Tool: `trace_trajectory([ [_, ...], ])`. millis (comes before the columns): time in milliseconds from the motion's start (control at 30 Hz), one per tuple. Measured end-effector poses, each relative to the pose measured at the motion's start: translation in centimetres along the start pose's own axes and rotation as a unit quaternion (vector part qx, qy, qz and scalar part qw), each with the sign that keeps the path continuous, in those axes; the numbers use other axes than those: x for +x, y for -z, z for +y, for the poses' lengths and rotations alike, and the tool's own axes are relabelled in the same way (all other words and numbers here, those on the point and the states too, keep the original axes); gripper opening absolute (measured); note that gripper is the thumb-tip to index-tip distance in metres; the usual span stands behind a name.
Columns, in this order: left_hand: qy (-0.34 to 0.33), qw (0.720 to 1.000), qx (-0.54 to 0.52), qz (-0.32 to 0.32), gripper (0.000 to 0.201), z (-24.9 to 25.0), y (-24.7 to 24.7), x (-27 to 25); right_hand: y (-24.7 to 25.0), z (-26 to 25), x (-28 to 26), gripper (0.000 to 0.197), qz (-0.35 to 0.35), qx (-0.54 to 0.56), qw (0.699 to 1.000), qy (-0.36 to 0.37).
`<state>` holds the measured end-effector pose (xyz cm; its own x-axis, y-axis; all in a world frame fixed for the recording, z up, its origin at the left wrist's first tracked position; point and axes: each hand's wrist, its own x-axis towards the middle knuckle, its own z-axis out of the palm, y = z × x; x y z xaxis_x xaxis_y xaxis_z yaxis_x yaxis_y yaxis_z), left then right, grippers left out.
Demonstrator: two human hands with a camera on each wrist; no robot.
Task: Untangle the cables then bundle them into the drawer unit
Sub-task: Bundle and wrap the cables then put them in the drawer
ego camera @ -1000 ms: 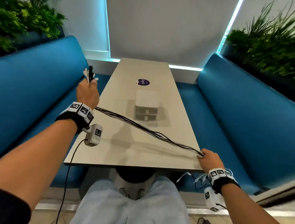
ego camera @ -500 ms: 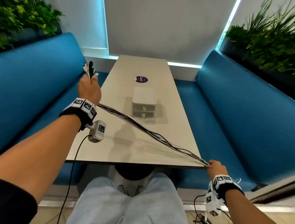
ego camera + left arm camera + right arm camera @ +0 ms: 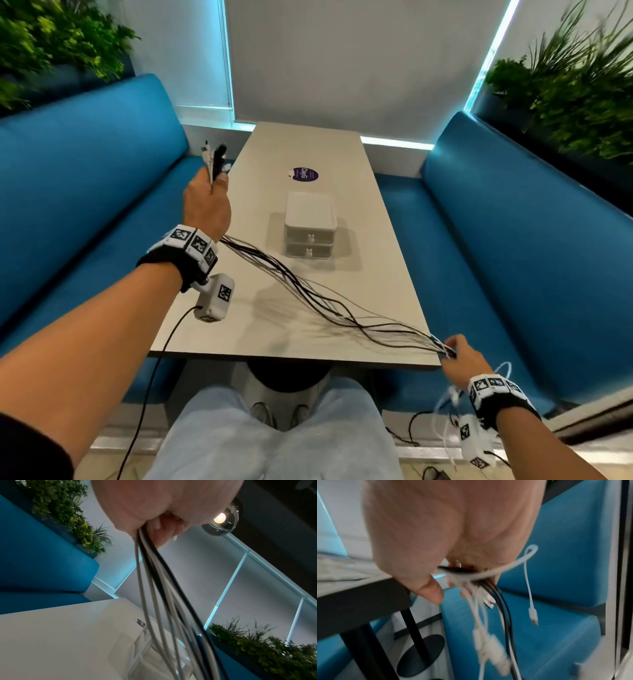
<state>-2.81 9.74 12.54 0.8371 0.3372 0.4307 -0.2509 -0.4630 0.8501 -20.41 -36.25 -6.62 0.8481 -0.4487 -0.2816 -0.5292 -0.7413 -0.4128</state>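
Observation:
A bundle of black and white cables (image 3: 308, 294) stretches across the table from my left hand (image 3: 207, 202) to my right hand (image 3: 457, 356). The left hand grips one end above the table's left edge, with the plugs (image 3: 214, 157) sticking up out of the fist. In the left wrist view the cables (image 3: 154, 574) run down from the curled fingers. My right hand grips the other end at the table's near right corner; loose plug ends (image 3: 489, 642) dangle below it. The strands fan apart slightly in the middle. A small white two-drawer unit (image 3: 310, 226) stands at mid-table, both drawers shut.
The long beige table (image 3: 239, 325) carries a purple round sticker (image 3: 305, 174) beyond the drawer unit. Blue bench seats (image 3: 513, 257) flank it on both sides, with plants behind them. My knees are under the near edge, by the table's pedestal.
My right hand has drawn the cable end back and right past the table's corner. The cables have gone slacker and spread apart. The left hand has held its place.

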Motion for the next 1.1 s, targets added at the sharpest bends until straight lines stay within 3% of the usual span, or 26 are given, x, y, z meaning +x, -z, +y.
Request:
trace_trajectory([
  [200,0.011,0.999,-0.032,-0.028,0.028,0.2,-1.5,-1.3,1.8,-1.3,0.6,0.066,-0.094,-0.007,0.994,0.054],
  [433,0.001,0.997,-0.063,-0.045,0.026,0.7,-2.1,-1.8,5.3,-5.6,0.6,0.113,-0.095,-0.192,0.974,0.078],
  [633,0.01,0.995,-0.079,-0.06,0.019,0.6,-2.3,-2.4,5.8,-9.6,-1.5,0.142,-0.12,-0.113,0.977,0.137],
  [767,0.009,0.993,-0.078,-0.083,0.018,0.7,-2.8,-3.6,4.4,-15.4,-3.7,0.136,-0.09,-0.034,0.964,0.247],
  [900,0.001,0.991,-0.087,-0.105,0.018,1.5,-3.0,-5.3,3.5,-23.5,-7.3,0.121,-0.036,-0.03,0.921,0.387],
  [1000,0.002,0.99,-0.084,-0.112,0.013,1.9,-2.7,-6.6,1.8,-28.8,-9.6,0.109,-0.043,-0.041,0.884,0.463],
  [1100,0.02,0.99,-0.094,-0.108,0.02,1.7,-2.4,-7.7,-0.9,-31.9,-10.0,0.078,-0.091,0.048,0.872,0.479],
])
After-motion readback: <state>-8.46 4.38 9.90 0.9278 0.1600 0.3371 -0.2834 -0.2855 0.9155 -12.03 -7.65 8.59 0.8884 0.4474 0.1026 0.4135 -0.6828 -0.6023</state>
